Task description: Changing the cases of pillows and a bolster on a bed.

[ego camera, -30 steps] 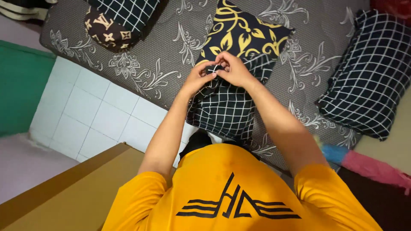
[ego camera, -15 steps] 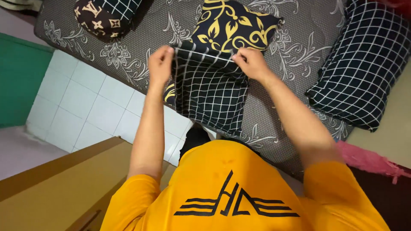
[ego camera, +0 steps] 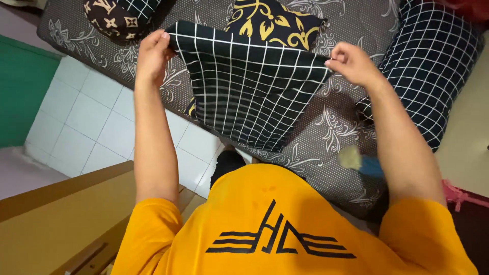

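Note:
I hold a black pillowcase with a white grid pattern (ego camera: 249,86) stretched out flat above the bed. My left hand (ego camera: 152,51) grips its upper left corner and my right hand (ego camera: 351,63) pinches its upper right corner. The cloth hangs down toward my yellow shirt. Behind it lies a black cushion with yellow leaf patterns (ego camera: 275,23), partly hidden by the pillowcase.
The grey mattress with pale floral print (ego camera: 331,127) runs across the view. A grid-patterned pillow (ego camera: 433,71) lies at the right, a brown patterned pillow (ego camera: 114,20) at the top left. White floor tiles (ego camera: 86,122), a green surface (ego camera: 23,97) and a brown cabinet top (ego camera: 56,224) are on the left.
My hands have moved apart from a bunched grip at the middle, spreading the grid pillowcase wide and lifting it higher over the bed.

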